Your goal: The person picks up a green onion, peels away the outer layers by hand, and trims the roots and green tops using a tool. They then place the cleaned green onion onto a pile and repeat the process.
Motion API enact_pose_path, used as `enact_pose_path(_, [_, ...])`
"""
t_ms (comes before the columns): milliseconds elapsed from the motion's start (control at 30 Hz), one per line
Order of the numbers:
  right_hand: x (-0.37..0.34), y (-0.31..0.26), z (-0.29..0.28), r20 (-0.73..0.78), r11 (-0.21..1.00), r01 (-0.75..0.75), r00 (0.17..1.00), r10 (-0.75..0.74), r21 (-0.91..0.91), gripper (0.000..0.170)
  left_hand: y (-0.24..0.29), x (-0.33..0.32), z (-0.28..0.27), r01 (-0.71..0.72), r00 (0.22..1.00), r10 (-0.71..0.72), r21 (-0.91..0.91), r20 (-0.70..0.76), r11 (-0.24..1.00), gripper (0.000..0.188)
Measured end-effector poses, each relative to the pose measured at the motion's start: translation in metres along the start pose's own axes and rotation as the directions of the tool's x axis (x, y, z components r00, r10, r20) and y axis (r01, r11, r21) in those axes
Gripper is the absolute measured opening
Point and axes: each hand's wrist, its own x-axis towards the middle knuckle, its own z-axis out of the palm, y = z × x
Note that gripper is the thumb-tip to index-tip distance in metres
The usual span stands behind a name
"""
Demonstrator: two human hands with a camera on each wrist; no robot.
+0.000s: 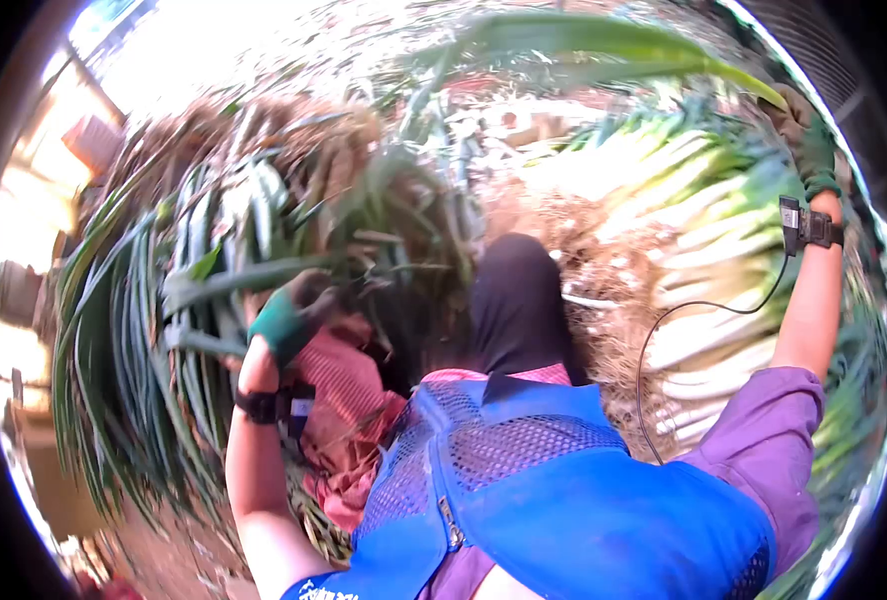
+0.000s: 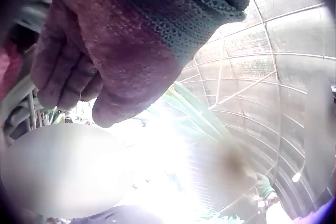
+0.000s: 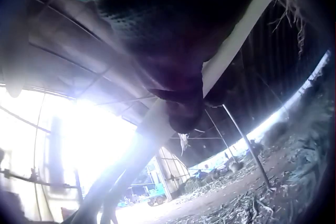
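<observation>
My right hand (image 1: pixel 809 145), in a green and dark glove, grips a leek (image 1: pixel 604 42) out at the far right. Its long green leaves stretch leftward across the top of the head view. In the right wrist view the pale stalk (image 3: pixel 236 37) passes through the gloved fingers, with stringy roots at one end. My left hand (image 1: pixel 296 312), gloved alike, is beside a heap of untrimmed leeks (image 1: pixel 139 310), over a red-and-white checked cloth (image 1: pixel 339 375). Its fingers (image 2: pixel 73 77) hang loosely bent, with nothing seen between them in the left wrist view.
To the right lies a pile of leeks with white stalks (image 1: pixel 714 280), their brown roots (image 1: pixel 604 270) toward my knee (image 1: pixel 519 290). A cable (image 1: pixel 704 303) runs from the right wrist camera. Leaf scraps (image 3: pixel 247 203) litter the ground; a ribbed roof (image 2: pixel 252 71) curves overhead.
</observation>
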Motion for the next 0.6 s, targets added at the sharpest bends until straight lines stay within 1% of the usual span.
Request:
enact_pose_path(33, [-0.016, 0.015, -0.015, -0.123, 0.995, -0.062, 0.991, 0.052, -0.075, 0.028, -0.001, 0.002, 0.003, -0.024, 1.000, 0.024, -0.008, 0.012, 1.000, 0.035])
enact_pose_path(67, [-0.045, 0.025, -0.032, -0.260, 0.976, -0.152, 0.959, 0.107, -0.156, 0.030, 0.001, 0.011, 0.009, -0.062, 0.997, 0.063, -0.016, 0.047, 0.998, 0.034])
enact_pose_path(100, [-0.073, 0.036, -0.045, -0.374, 0.964, -0.214, 0.917, 0.140, -0.161, 0.029, -0.008, 0.020, 0.013, -0.021, 0.997, 0.022, -0.015, 0.079, 1.000, 0.034])
enact_pose_path(133, [-0.104, 0.040, -0.059, -0.427, 0.909, -0.402, 0.844, 0.323, -0.108, 0.028, -0.016, 0.028, 0.019, 0.024, 0.994, -0.023, -0.008, 0.111, 1.000, 0.033])
enact_pose_path(167, [-0.137, 0.046, -0.062, -0.533, 0.926, -0.340, 0.820, 0.206, -0.166, 0.027, -0.010, 0.030, 0.025, 0.012, 0.990, -0.011, -0.005, 0.139, 1.000, 0.033])
enact_pose_path(200, [-0.171, 0.052, -0.059, -0.595, 0.884, -0.457, 0.739, 0.316, -0.097, 0.025, -0.003, 0.031, 0.030, 0.002, 0.987, -0.001, -0.003, 0.163, 1.000, 0.032])
enact_pose_path(267, [-0.242, 0.070, -0.055, -0.679, 0.763, -0.641, 0.525, 0.514, 0.082, 0.020, 0.008, 0.029, 0.038, 0.094, 0.966, -0.061, -0.124, 0.250, 0.988, 0.033])
enact_pose_path(300, [-0.277, 0.087, -0.043, -0.681, 0.753, -0.603, 0.436, 0.589, 0.265, 0.017, 0.010, 0.030, 0.045, 0.149, 0.950, -0.092, -0.175, 0.298, 0.973, 0.033])
enact_pose_path(333, [-0.307, 0.091, -0.027, -0.580, 0.714, -0.569, 0.443, 0.684, 0.408, 0.019, 0.008, 0.031, 0.051, 0.201, 0.932, -0.135, -0.169, 0.336, 0.965, 0.033])
enact_pose_path(400, [-0.356, 0.108, 0.013, -0.518, 0.523, -0.777, 0.304, 0.799, 0.351, 0.041, -0.004, 0.034, 0.055, 0.310, 0.889, -0.231, -0.149, 0.394, 0.939, 0.034])
enact_pose_path(433, [-0.378, 0.112, 0.033, -0.480, 0.410, -0.857, 0.230, 0.846, 0.313, 0.052, -0.026, 0.039, 0.060, 0.256, 0.904, -0.171, -0.176, 0.392, 0.950, 0.035])
enact_pose_path(533, [-0.399, 0.095, 0.083, -0.469, 0.258, -0.914, 0.088, 0.879, 0.312, 0.058, -0.032, 0.035, 0.066, 0.294, 0.890, -0.228, -0.114, 0.394, 0.949, 0.036])
enact_pose_path(600, [-0.364, 0.057, 0.090, -0.525, 0.211, -0.962, 0.092, 0.846, 0.172, 0.046, -0.042, 0.032, 0.064, 0.286, 0.890, -0.197, -0.167, 0.410, 0.944, 0.036])
